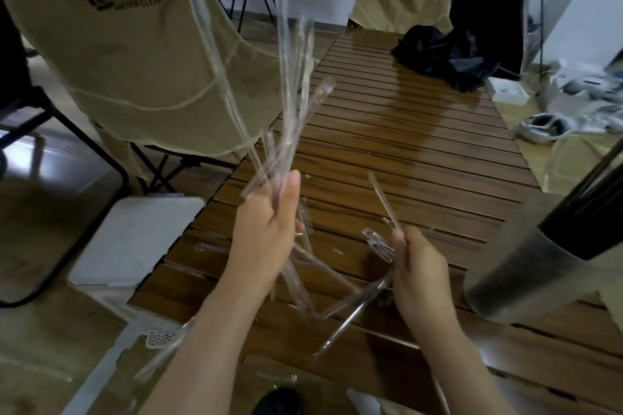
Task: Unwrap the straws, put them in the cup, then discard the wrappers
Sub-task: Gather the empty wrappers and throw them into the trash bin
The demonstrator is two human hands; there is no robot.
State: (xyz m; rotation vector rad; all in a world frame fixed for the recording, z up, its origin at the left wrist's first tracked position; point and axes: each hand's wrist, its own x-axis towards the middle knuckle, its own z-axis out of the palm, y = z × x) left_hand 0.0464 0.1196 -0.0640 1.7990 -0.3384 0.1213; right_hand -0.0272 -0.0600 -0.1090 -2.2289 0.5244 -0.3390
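right hand point(418, 266) pinches one wrapper point(382, 200) by its end; left hand point(269, 229) grips a fanned bunch of wrappers point(290, 111) over the table point(421, 152). more lie loose beneath. the cup point(526, 269) stands just right, dark straws point(593, 175) already in it — likely the gathering stage. best to tuck this strip into the bunch before lifting; they're slippery and splay.

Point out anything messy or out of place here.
Clear wrappers lie scattered across the table, and one hangs off its near left edge. The left hand grips a splayed bunch of wrappers.
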